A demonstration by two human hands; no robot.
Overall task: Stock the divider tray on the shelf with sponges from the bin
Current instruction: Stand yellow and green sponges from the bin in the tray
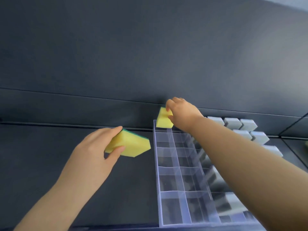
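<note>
Yellow sponge (164, 120) is sitting pinched in the right hand (181, 111) over the clear divider tray's (173, 179) far left corner; the left hand (98, 145) is gripping a second sponge (131, 145) above the dark shelf (41, 147), beside the tray.

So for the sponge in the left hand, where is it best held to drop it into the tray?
Probably as the left hand does: pinch the near short end of the sponge across its thickness, coming from the left. That leaves its long free end pointing toward the divider tray.
</note>
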